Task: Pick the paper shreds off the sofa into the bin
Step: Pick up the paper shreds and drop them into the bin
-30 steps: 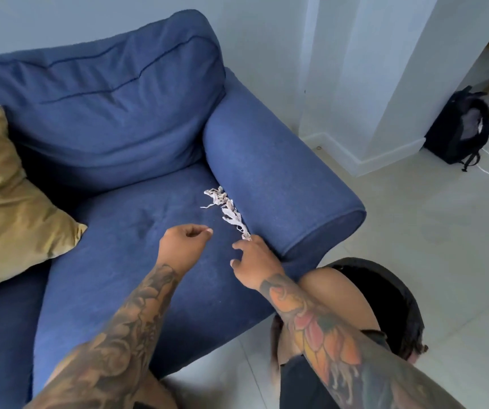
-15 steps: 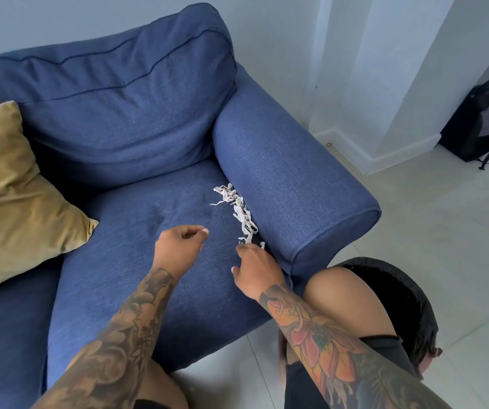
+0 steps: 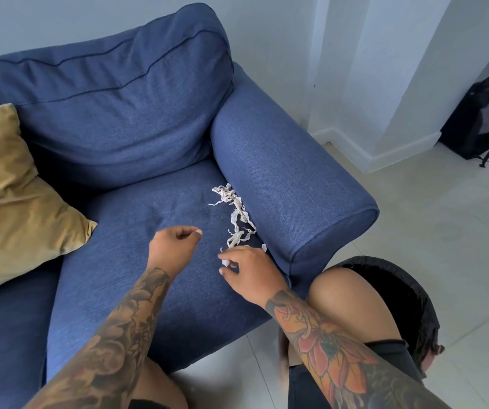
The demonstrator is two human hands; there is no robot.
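A pale tiled floor (image 3: 414, 219) and white walls surround a blue fabric sofa (image 3: 137, 219), seen from above at its right end. A mustard-yellow cushion (image 3: 10, 196) leans on the left part of the seat, and a plump blue back cushion (image 3: 113, 93) stands at the far side. The padded armrest (image 3: 290, 178) runs along the right edge of the seat.

The paper shreds (image 3: 237, 216), pale and crinkled, lie in a loose string on the seat right along the foot of the armrest, running from the far end toward the near edge. The right hand (image 3: 249, 273) rests at the near end of that string, fingers curled down onto the fabric with the tips touching the nearest strips; whether it already pinches any cannot be told. The left hand (image 3: 174, 246) hovers just above the middle of the seat, left of the shreds, its fingers curled loosely inward and holding nothing that shows. Both forearms are tattooed.

A black bin (image 3: 408, 308) stands on the floor at the near right, just beside the sofa's front corner, partly hidden behind the person's bare knee (image 3: 352, 299). Far right, a black backpack (image 3: 476, 122) leans against the wall beside a white column.
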